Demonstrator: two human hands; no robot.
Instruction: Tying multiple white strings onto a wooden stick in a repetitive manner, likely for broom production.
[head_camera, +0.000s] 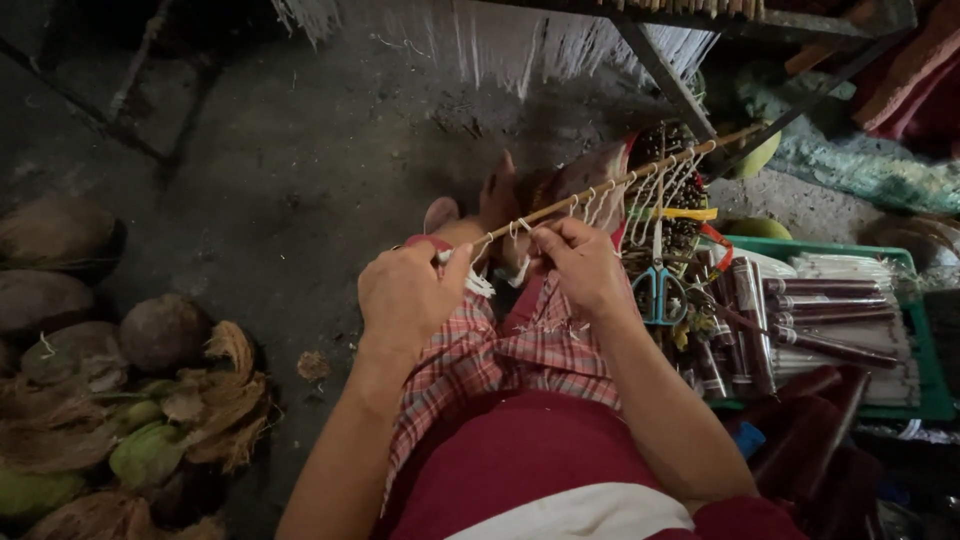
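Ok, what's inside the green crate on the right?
The green crate holds dark wrapped rolls lying over bundles of thin pale sticks. Teal-handled scissors lie by its left edge. The crate's bottom and lower layers are covered, so what is there cannot be seen.

I hold a thin, pale wooden stick (610, 186) slanting up to the right above my lap, its near end at my fingers. White string loops (600, 205) hang from it in a row, spaced along its length, and loose white thread ends (480, 284) dangle below my hands.
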